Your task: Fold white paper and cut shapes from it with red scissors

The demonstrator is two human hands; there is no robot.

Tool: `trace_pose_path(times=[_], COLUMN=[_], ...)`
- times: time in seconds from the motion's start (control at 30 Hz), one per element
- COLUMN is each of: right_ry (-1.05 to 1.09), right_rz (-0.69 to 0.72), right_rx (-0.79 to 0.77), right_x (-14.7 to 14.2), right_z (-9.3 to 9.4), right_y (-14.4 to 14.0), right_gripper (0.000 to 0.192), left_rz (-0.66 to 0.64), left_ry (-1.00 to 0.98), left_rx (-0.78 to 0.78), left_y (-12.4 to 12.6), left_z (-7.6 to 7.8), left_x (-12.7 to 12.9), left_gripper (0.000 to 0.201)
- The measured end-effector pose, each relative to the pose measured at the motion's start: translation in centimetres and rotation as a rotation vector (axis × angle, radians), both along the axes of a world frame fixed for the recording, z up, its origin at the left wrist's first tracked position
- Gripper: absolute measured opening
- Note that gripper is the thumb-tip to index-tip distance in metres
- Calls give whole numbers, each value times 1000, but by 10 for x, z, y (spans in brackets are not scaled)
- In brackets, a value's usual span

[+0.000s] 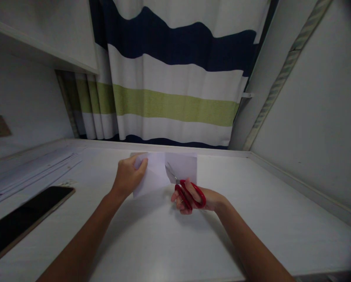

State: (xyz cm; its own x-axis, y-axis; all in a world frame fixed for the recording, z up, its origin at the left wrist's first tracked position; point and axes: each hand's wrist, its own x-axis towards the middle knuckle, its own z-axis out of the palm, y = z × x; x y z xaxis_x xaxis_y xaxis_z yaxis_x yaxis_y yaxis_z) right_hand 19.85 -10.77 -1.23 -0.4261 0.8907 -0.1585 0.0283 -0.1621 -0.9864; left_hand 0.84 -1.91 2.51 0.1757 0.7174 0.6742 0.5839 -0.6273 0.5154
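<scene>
Two hands, one sheet and red scissors on a white desk

Two bare hands work over a white desk [169, 235] that fills the lower view. The left hand [130, 176] pinches the left edge of a white sheet of paper [156, 172], fingers clamped on it, holding it lifted just above the desk. The right hand [193, 199] grips red-handled scissors [187, 192], fingers threaded through the loops and closed around them; the metal blades stand slightly apart and bite into the sheet from its lower edge, near its middle.

Left of the paper, well apart, a dark phone [25, 219] lies flat with its screen black. Beyond the phone, further left of the paper, pale slats or strips [31, 168] lie along the desk's edge; what they are cannot be told.

Behind the paper hangs a curtain [175, 86] striped in white, navy and green. Right of the paper a plain white wall [316, 117] meets the desk, with a patterned strip [284, 74] running up it. Up and left of the paper a white shelf [43, 51] juts from the wall
</scene>
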Motion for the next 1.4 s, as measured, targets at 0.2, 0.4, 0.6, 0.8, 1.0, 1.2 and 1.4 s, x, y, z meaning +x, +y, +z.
trace_pose_path(times=[0.2, 0.4, 0.6, 0.8, 1.0, 1.2, 1.4], right_ry=[51, 9, -46, 64, 57, 63, 131], right_rz=[3, -11, 42, -32, -59, -25, -16], right_rx=[-59, 46, 164, 191, 224, 243, 249], right_x=[-2, -2, -5, -13, -10, -9, -6], right_z=[-4, 2, 13, 15, 7, 8, 1], right_y=[3, 0, -4, -5, -1, -1, 1], right_gripper=[68, 65, 65, 57, 57, 55, 51], left_rz=[-45, -53, -157, -211, -231, -225, -242], left_ry=[15, -105, -332, -371, -382, -376, -389], left_rx=[51, -143, -417, -463, -468, -457, -478], left_y=[-2, -1, -1, -7, -15, -17, -20], left_z=[-3, -3, -5, -11, -9, -6, -4], left_x=[3, 3, 8, 14, 16, 15, 14], left_gripper=[28, 22, 22, 22, 22, 22, 21])
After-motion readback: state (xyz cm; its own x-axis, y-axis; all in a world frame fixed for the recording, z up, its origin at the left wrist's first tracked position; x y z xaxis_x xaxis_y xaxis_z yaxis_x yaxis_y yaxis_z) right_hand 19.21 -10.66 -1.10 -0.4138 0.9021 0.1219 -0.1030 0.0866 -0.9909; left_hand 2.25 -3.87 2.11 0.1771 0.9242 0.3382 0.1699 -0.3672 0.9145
